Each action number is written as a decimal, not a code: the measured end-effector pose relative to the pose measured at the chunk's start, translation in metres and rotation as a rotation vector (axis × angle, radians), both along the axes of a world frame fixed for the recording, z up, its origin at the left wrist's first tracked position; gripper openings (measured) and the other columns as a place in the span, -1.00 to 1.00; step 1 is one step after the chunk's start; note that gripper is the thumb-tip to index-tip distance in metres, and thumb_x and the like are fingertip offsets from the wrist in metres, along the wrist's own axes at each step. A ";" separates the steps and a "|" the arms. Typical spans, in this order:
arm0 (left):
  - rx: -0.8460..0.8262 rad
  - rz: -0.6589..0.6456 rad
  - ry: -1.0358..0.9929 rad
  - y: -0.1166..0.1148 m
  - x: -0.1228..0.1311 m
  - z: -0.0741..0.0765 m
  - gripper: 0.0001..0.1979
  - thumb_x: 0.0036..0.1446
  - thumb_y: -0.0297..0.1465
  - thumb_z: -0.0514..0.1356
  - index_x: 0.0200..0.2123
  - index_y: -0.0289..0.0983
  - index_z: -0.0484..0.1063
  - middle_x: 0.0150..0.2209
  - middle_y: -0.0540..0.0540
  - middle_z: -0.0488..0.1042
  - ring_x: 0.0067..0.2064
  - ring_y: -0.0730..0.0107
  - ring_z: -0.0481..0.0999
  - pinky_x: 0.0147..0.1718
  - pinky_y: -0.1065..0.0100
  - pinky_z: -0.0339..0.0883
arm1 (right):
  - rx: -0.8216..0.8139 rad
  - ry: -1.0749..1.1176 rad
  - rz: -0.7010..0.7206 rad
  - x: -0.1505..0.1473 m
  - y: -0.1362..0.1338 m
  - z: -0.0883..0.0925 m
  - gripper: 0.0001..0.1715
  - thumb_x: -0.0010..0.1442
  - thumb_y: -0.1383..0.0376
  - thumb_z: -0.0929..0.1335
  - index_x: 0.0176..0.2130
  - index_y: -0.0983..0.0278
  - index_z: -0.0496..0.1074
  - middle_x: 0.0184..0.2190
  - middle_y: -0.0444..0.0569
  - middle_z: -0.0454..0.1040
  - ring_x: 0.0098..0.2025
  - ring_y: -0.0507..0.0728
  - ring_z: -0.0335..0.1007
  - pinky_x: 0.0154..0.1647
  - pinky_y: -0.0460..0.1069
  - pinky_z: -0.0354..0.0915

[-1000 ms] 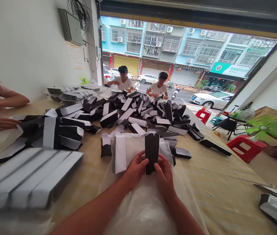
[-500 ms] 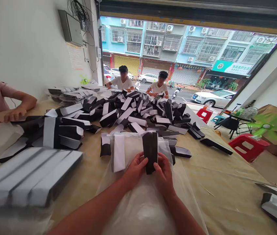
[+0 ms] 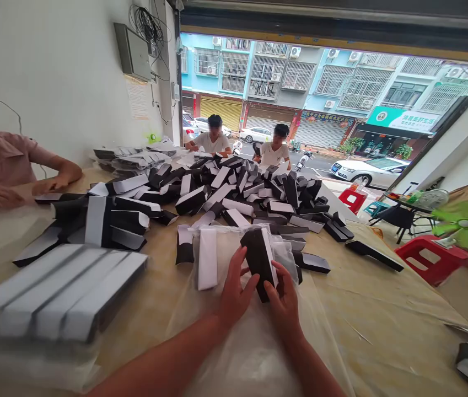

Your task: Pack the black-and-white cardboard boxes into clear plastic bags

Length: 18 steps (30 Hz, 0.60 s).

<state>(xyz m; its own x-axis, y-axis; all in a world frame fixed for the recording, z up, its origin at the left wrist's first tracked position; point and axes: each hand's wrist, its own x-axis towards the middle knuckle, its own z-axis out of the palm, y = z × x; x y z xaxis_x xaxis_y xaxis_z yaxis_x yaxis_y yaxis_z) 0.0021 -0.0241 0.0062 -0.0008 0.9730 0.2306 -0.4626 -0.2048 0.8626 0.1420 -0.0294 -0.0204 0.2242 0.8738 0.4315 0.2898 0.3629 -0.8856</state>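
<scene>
Between my hands, a long narrow black-and-white paper box stands tilted over a clear plastic bag. My right hand grips the box's lower right side, thumb on the black face and fingers on the white side. Along its left edge, my left hand holds it between thumb and fingers, the index finger reaching up the side. Another box, white side up, lies on the left part of the bag.
A heap of black-and-white boxes covers the table's far half. At left sits a plastic-wrapped pack of boxes. A person in pink works at far left; two others sit opposite. A red stool and green fan stand right.
The box has turned from upright, black face toward me, to tilted left with its white side showing. My left hand's fingers have spread along its edge. The view has shifted slightly left.
</scene>
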 end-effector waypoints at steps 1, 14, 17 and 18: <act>0.023 0.027 0.024 0.000 -0.001 0.000 -0.43 0.06 -0.37 0.37 0.15 -0.08 0.35 0.39 -0.12 0.06 0.38 0.07 0.06 0.18 0.25 0.20 | -0.012 0.002 0.013 0.000 -0.001 0.000 -0.47 0.20 0.06 0.36 0.12 0.12 0.34 0.05 0.07 0.42 -0.01 0.26 0.42 -0.07 0.15 0.39; -0.024 0.067 0.171 0.020 -0.004 -0.008 -0.66 0.03 -0.12 0.33 -0.21 -0.20 0.49 0.08 -0.14 0.33 -0.06 0.24 0.49 -0.17 0.29 0.45 | -0.015 -0.142 0.055 -0.003 -0.005 0.008 -0.51 0.19 0.14 0.36 0.10 0.16 0.39 -0.12 0.02 0.42 -0.27 0.15 0.35 -0.36 0.02 0.33; -0.038 0.054 0.159 0.022 -0.004 -0.008 -0.62 0.01 -0.07 0.34 -0.20 -0.20 0.56 0.17 -0.17 0.29 -0.03 0.21 0.49 -0.11 0.26 0.44 | -0.031 -0.113 0.076 -0.002 -0.005 0.006 -0.51 0.21 0.14 0.35 0.11 0.17 0.36 -0.11 0.02 0.44 -0.26 0.15 0.37 -0.35 0.02 0.34; -0.038 0.050 0.151 0.022 -0.003 -0.008 -0.61 0.00 -0.06 0.35 -0.20 -0.20 0.58 0.18 -0.17 0.29 0.00 0.18 0.48 -0.07 0.25 0.42 | -0.028 -0.114 0.078 -0.001 -0.005 0.006 -0.51 0.21 0.14 0.35 0.11 0.17 0.36 -0.12 0.02 0.44 -0.26 0.15 0.37 -0.34 0.03 0.34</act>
